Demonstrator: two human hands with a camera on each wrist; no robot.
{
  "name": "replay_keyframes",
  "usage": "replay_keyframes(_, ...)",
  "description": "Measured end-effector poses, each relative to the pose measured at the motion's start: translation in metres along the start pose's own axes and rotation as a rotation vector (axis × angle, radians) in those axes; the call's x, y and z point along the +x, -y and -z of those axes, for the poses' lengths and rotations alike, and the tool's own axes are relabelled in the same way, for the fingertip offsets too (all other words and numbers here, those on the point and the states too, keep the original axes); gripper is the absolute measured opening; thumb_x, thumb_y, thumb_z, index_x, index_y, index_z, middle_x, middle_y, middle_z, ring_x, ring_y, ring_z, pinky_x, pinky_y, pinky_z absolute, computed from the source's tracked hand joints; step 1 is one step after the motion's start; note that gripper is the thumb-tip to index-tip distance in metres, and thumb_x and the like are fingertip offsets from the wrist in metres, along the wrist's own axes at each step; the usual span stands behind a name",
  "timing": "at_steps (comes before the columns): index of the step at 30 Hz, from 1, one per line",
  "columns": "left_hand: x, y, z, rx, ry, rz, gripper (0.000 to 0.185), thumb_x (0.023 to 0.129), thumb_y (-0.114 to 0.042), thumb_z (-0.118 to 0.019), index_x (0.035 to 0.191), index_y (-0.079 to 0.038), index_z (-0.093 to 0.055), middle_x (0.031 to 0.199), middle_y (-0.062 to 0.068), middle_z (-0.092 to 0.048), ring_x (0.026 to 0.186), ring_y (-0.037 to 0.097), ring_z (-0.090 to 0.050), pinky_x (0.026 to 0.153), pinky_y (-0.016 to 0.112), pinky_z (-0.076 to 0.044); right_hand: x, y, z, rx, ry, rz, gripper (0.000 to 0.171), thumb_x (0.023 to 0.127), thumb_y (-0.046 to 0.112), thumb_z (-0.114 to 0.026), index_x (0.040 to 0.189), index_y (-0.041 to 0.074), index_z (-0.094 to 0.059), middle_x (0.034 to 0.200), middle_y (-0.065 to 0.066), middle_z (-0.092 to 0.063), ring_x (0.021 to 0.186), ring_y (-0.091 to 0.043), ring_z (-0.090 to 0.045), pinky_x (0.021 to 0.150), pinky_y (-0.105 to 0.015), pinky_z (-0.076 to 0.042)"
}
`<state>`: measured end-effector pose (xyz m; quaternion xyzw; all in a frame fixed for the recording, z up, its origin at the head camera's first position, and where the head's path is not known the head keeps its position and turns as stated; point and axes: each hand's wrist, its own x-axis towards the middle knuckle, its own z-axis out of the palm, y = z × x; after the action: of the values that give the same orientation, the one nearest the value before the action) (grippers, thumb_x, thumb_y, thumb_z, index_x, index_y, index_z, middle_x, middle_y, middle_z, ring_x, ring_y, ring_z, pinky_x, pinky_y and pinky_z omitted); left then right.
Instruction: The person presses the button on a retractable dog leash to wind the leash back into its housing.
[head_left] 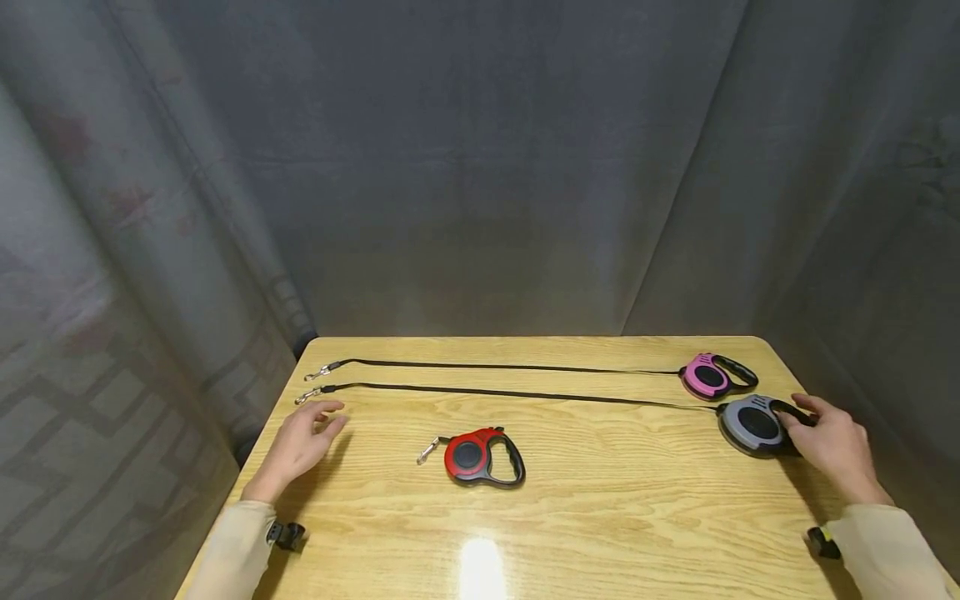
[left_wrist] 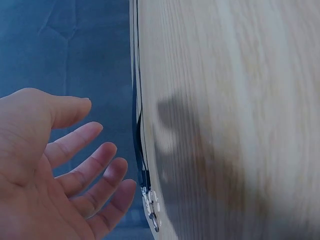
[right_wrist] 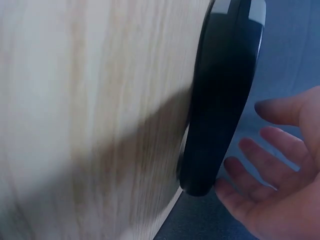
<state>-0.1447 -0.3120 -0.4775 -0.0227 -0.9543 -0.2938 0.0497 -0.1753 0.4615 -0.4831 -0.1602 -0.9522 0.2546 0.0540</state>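
**Grey leash housing at the right fingertips, clip end by the left**

Head view: Right hand point(head_left: 831, 442) at the black loop handle of the grey-and-black retractable plastic leash housing point(head_left: 752, 423), fingers lying loosely along the handle, relaxed rather than clamped. Thin black cord point(head_left: 525, 395) running from that housing away to the left, ending in a small silver metal snap clip point(head_left: 307, 397) just beyond the fingertips of the left hand point(head_left: 303, 442). Left hand spread and hovering over the pale wooden table point(head_left: 600, 517), holding nothing. Behind the right hand, a pink-and-black leash housing point(head_left: 708, 377) with its own cord parallel. Between the two hands, nearer the left, a red-and-black leash housing point(head_left: 472, 457), cord wound in.

Left wrist view: Fingers point(left_wrist: 95, 172) apart and slightly bent, nothing pinched. Clip point(left_wrist: 151, 207) and cord end just past the fingertips, not touched.

Right wrist view: Black handle edge point(right_wrist: 220, 100) seen side-on and blurred; fingertips point(right_wrist: 250, 165) close beside it, seemingly brushing its lower end, contact hard to tell.

Handling, as a judgement: Rigid, smooth plastic shell, probably light yet slippery on the flat faces; loop handle the natural hold, fingers through and thumb on top. Cord limp and under spring pull, likely to drag the clip across the wood once released.
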Motion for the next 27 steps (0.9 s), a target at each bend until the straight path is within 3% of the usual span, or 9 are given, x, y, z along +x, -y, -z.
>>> replay_keyframes(13, 0.007, 0.02, 0.004, 0.033, -0.042, -0.008, 0.038, 0.106, -0.022, -0.066, 0.135, 0.002, -0.068, 0.133, 0.027, -0.068, 0.111, 0.046, -0.07, 0.095, 0.062, -0.055, 0.015, -0.011, 0.001, -0.021, 0.037, -0.003, 0.064, 0.105, 0.023, -0.056, 0.153, -0.014, -0.037, 0.144, -0.048, -0.044, 0.123, -0.067, -0.044, 0.098, -0.074, -0.039)
replay_keyframes(27, 0.019, 0.039, 0.015, 0.061, -0.023, 0.068, 0.045, 0.108, -0.022, -0.063, 0.144, 0.005, -0.06, 0.141, 0.034, -0.061, 0.12, 0.051, -0.064, 0.097, 0.066, -0.051, 0.025, -0.016, -0.006, -0.018, 0.082, -0.058, 0.063, 0.102, 0.019, -0.057, 0.151, -0.014, -0.037, 0.145, -0.048, -0.043, 0.126, -0.067, -0.042, 0.1, -0.074, -0.036)
